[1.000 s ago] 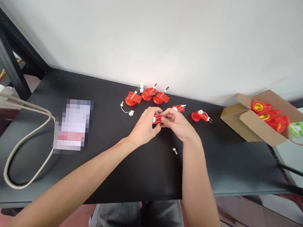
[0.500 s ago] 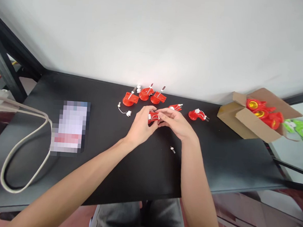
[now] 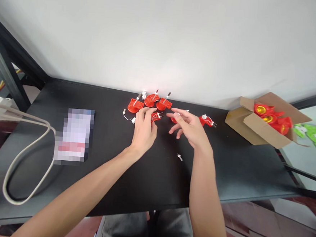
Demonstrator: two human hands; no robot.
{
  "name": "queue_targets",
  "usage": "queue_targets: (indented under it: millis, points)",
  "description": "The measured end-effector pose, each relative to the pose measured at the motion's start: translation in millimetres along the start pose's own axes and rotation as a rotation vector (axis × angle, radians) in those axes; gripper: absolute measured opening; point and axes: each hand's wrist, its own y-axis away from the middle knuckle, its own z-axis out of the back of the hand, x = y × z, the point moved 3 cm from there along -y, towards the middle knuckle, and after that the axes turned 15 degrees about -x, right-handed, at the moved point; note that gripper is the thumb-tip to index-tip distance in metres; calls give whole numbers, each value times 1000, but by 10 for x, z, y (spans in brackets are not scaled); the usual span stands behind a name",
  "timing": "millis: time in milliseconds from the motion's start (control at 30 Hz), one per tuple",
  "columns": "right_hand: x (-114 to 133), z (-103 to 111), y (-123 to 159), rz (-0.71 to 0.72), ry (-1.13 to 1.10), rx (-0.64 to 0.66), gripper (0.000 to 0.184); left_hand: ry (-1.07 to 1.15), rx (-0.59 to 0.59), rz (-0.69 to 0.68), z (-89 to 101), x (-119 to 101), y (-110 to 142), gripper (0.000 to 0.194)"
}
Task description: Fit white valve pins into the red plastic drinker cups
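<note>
While the left hand (image 3: 143,132) grips a wired red piece (image 3: 154,117), which likely needs gentle handling, the right hand (image 3: 191,127) is spread wide by a red part (image 3: 173,120).

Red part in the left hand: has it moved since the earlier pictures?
Yes: the red part in the left hand has shifted left and farther away, judged against the loose white piece.

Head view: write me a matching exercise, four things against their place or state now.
1. Left hand
2. Right hand
3. Cardboard box
4. Pale cable

A. Lies looped at the left of the view
B. Has its fingers spread
C. Holds red parts with yellow centres
D. Grips a red piece with white wires

Pairs: 1-D, 2-B, 3-C, 4-A
</note>
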Motion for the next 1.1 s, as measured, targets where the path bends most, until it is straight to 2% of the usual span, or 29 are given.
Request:
queue_targets:
  millis: [67, 167, 200, 267, 333, 533, 633, 700, 833, 1000, 1100]
  points:
    - [32, 97, -43, 120, -24, -128, 47, -6, -21, 4, 9, 3, -3, 49]
    - [21, 305, -141, 327, -96, -439, 43, -37, -53, 10, 10, 19, -8, 49]
    - [-9, 367, -175, 366, -110, -525, 43, -53, -65, 9, 9, 25, -10, 49]
    - [-95, 445, -239, 382, -91, -604, 42, -82, -88, 2, 5, 32, -13, 50]
    - [-193, 460, -287, 339, -30, -567, 42, -103, -106, -5, 4, 32, -15, 51]
    - [-385, 316, -298, 165, 69, -262, 56, -102, -139, -56, 42, -36, -24, 46]
    - [-386, 266, -258, 135, 34, -209, 57, -41, -128, -130, 64, -112, -14, 38]
    - [-364, 249, -213, 135, 24, -186, 54, 11, -83, -171, 60, -160, 7, 33]
    - [-307, 169, -83, 137, 105, -39, 45, 94, 66, -220, 13, -219, 70, 31]
    - [-211, -7, 53, 109, 79, 144, 42, 156, 256, -187, -44, -215, 118, 38]
    - [-202, -47, 60, 80, 54, 186, 40, 167, 289, -158, -60, -186, 122, 36]
